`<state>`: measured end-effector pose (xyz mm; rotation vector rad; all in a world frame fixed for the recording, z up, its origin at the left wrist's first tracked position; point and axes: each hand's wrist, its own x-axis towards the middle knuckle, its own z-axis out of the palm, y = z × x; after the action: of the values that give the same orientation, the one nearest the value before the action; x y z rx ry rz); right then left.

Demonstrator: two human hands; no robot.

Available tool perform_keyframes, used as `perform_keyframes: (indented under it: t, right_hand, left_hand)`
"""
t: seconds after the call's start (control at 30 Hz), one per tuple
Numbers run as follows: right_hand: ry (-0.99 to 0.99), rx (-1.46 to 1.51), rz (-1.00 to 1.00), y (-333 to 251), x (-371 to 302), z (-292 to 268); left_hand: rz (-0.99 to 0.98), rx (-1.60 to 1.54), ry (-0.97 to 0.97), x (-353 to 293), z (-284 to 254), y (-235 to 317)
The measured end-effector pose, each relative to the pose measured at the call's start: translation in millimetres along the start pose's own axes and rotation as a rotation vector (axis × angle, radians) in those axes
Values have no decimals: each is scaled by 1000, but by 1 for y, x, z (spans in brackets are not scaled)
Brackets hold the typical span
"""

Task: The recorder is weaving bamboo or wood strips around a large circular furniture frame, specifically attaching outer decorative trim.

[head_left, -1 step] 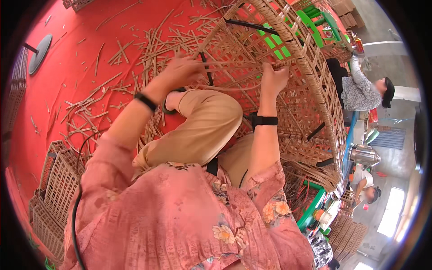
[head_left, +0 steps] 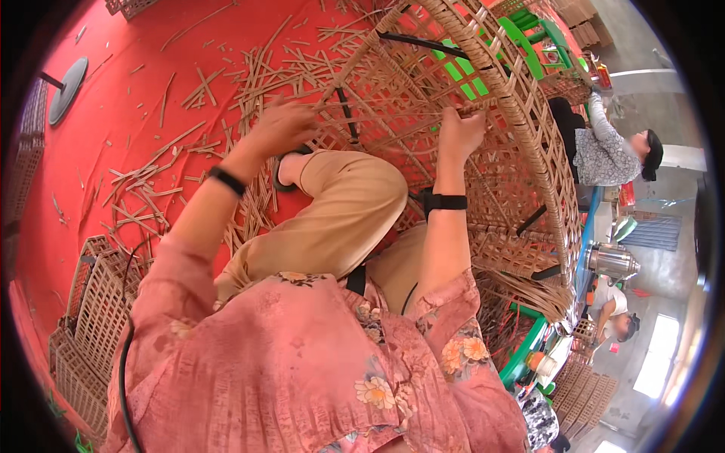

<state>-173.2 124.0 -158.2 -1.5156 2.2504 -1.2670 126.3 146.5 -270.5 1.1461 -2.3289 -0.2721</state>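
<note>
A large open-weave wicker basket (head_left: 521, 113) lies tipped on its side in front of me, its thick rim bending down the right. My right hand (head_left: 462, 136) is closed in a fist at the inside of the basket, pinching a pale cane strip (head_left: 381, 118). This strip runs left across the basket's mouth toward my left hand (head_left: 285, 128), which is held over the scrap-strewn floor. The left hand is slightly blurred, with its fingers curled at the strip's end. Black bars (head_left: 423, 45) cross the weave.
Cut cane pieces (head_left: 264, 83) litter the red floor covering (head_left: 113, 113). Woven panels (head_left: 106, 302) stand at the lower left. A bundle of strips (head_left: 529, 293) lies below the basket. A green chair (head_left: 521, 45) is behind it. Two people (head_left: 608, 155) sit at the right.
My left hand has moved left and slightly down, away from the basket, and the strips between the hands look straighter. My right hand has stayed in place.
</note>
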Motion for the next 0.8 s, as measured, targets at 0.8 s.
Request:
perform_keyframes:
  t: [0.8]
  right_hand:
    - [-71, -87, -441, 51, 16, -7]
  left_hand:
    - [-149, -759, 98, 99, 39, 83]
